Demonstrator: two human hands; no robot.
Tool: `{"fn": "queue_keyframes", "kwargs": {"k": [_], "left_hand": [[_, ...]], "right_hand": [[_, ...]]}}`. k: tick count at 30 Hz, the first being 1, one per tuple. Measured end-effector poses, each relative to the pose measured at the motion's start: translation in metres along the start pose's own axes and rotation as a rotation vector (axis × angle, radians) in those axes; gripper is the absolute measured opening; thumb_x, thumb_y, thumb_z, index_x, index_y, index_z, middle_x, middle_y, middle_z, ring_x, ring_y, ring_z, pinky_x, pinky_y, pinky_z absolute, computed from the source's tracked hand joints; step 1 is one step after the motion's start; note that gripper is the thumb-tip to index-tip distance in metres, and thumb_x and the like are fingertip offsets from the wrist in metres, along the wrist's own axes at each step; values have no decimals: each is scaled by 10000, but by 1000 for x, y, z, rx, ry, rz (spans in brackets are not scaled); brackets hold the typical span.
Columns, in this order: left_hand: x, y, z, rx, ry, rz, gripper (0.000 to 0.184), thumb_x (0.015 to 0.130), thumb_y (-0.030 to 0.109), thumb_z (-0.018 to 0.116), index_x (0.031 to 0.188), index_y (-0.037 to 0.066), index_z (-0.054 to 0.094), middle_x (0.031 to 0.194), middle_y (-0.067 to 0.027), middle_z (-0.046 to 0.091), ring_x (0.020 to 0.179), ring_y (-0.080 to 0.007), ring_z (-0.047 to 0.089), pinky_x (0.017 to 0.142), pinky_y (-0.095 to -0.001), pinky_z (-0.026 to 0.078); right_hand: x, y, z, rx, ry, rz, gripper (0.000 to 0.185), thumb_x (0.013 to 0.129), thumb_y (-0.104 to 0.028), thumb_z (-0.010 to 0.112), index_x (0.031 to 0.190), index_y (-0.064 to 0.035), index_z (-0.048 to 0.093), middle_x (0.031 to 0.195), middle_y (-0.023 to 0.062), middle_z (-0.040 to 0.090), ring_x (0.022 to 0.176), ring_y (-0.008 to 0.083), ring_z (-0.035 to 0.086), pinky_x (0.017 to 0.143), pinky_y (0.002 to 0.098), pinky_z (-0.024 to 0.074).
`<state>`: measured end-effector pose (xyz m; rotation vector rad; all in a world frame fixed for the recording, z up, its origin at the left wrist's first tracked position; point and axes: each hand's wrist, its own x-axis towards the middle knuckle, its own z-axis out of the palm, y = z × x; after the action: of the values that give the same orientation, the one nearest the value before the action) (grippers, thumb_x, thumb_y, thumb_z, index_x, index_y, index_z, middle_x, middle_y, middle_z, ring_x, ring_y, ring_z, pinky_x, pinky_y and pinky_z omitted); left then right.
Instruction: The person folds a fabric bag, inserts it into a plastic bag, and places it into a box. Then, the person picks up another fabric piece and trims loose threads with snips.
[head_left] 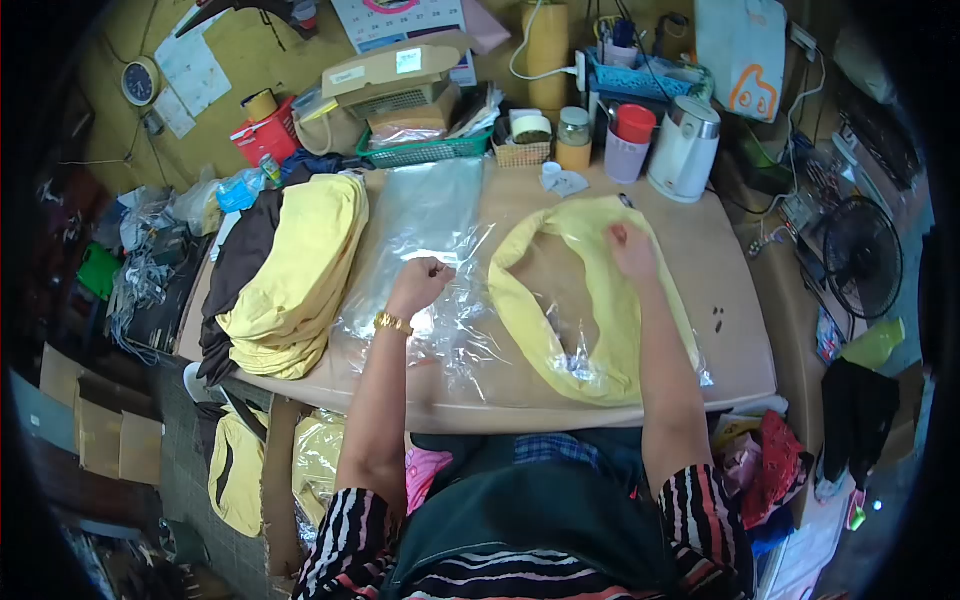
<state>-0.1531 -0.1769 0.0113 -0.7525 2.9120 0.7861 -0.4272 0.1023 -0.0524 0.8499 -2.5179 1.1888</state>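
A loop of pale yellow cloth (517, 318), perhaps a garment, lies on the table's right half, with shiny clear plastic glinting at its lower edge. My right hand (632, 250) is over the loop's upper right part, fingers curled against the cloth. A stack of clear plastic bags (425, 215) covers the middle of the table. Above these bags is my left hand (425, 282), its fingers pinched together; anything between them is too small to make out. Left of the bags sits a pile of folded yellow cloth (300, 275) beside dark brown cloth (240, 250).
Along the table's back stand a green basket (425, 152), a glass jar (573, 130), a lilac cup with a red top (627, 150) and a white kettle (685, 150). A black fan (862, 255) is at the right. Below left, an open cardboard box (283, 470) holds bagged yellow cloth.
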Motion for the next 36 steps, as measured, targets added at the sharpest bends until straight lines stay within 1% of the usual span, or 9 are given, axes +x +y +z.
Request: {"fn": "queue_keyframes", "kwargs": {"k": [7,10,14,18,22,24,26,31,36], "left_hand": [[-18,14,7,-1653,149,-288,170,988,229,544,950,65,569,782,-57,601,556,-134,541,601,-263,530],[11,-58,36,-1938,-417,42,267,971,318,580,954,52,576,767,-45,572,624,-86,545,508,-219,459],[-8,-50,31,-890,-119,-230,343,939,353,624,1075,42,579,811,-94,632,512,-46,504,385,-154,358],[-28,-25,1,-1395,-742,-108,292,960,309,581,1066,37,589,924,-180,694,457,-24,486,374,-173,360],[-36,-6,13,-1649,-649,38,226,954,226,574,1057,25,583,1023,-204,687,542,-63,579,425,-159,438],[-50,40,-4,-1757,151,-130,67,890,96,657,905,54,606,953,-112,685,744,-116,665,628,-200,543],[-31,-26,4,-1822,251,74,120,842,5,672,920,63,602,1015,-93,663,832,-143,665,748,-244,556],[-76,-59,-48,-1129,1237,35,81,885,69,654,889,56,573,761,-17,570,671,-87,566,610,-199,481],[-132,-14,-11,-740,283,-87,161,956,190,592,854,67,614,592,46,495,506,-35,459,462,-221,343]], "right_hand": [[-19,15,11,159,43,61,108,865,-126,661,899,-24,653,759,129,677,651,227,651,623,341,510],[-17,16,11,137,19,102,122,858,-127,673,902,-15,651,750,120,675,637,208,644,618,331,508],[-17,20,12,177,34,80,135,867,-132,668,906,-4,649,749,104,673,630,185,633,608,319,502],[-16,26,17,233,31,87,133,875,-133,662,908,-5,648,750,93,669,635,168,623,612,309,498],[-15,27,16,234,20,109,136,878,-140,662,908,-8,646,737,83,661,628,151,609,606,304,490],[-16,22,11,186,15,107,138,882,-147,660,906,-13,646,722,74,653,619,138,598,596,304,481],[-15,26,12,208,10,130,137,882,-148,660,905,-14,646,720,75,653,616,142,600,596,305,481],[-10,48,18,198,73,100,136,875,-150,664,899,-17,647,720,79,659,617,151,610,603,305,487],[-9,28,12,134,81,119,153,870,-164,668,894,-15,648,742,87,671,632,162,623,617,302,492]]}}
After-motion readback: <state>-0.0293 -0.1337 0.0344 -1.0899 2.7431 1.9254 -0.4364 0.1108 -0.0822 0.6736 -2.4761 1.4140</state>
